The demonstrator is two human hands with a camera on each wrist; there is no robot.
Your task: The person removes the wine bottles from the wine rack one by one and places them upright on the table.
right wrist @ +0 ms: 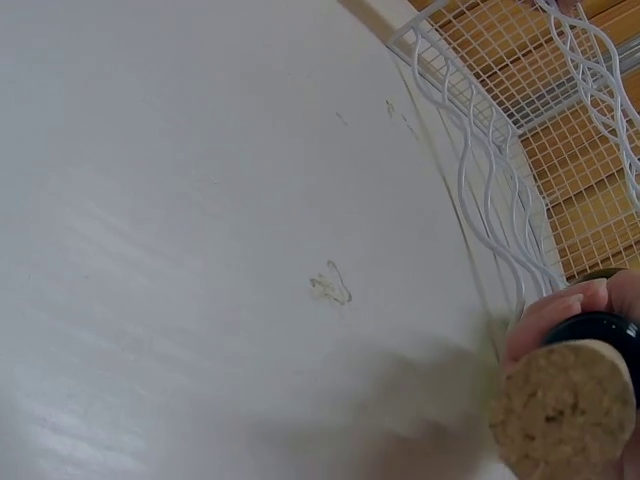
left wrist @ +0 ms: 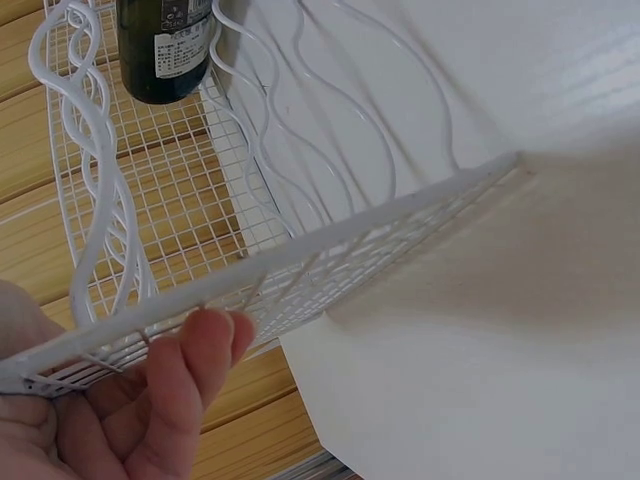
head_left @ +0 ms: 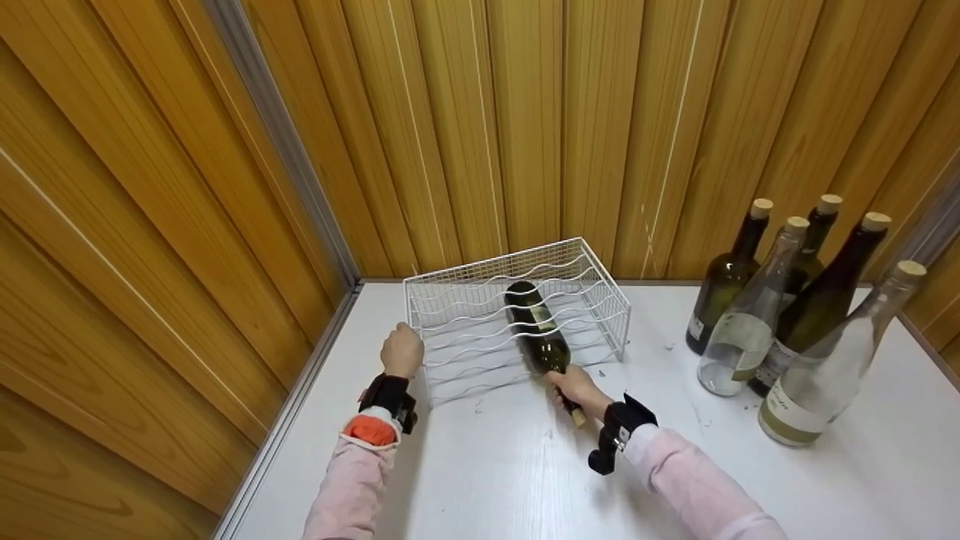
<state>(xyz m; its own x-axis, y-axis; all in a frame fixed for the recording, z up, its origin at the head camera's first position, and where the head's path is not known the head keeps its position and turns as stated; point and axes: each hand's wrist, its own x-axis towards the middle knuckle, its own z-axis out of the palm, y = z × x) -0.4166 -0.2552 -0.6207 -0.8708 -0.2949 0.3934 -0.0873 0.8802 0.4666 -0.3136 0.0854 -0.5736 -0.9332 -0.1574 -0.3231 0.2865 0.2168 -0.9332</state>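
A white wire wine rack (head_left: pixel 495 262) with wavy bars stands on the table near the back wall. My left hand (head_left: pixel 403 351) grips its left side, the fingers curled over the white rail (left wrist: pixel 300 247) in the left wrist view. My right hand (head_left: pixel 577 386) holds a dark green wine bottle (head_left: pixel 553 351) by the neck. The bottle lies slanted, its body between the rack's wavy bars and its corked end toward me. The left wrist view shows its base (left wrist: pixel 165 62) inside the rack; the cork (right wrist: pixel 562 412) faces the right wrist camera.
Several corked bottles stand on the right of the table: a dark one (head_left: pixel 722 289) at the back, a clear one (head_left: pixel 739 341) and a larger clear one (head_left: pixel 814 382) in front. A wood-panelled wall (head_left: pixel 525 127) rises behind the white table (head_left: pixel 495 472), another on the left.
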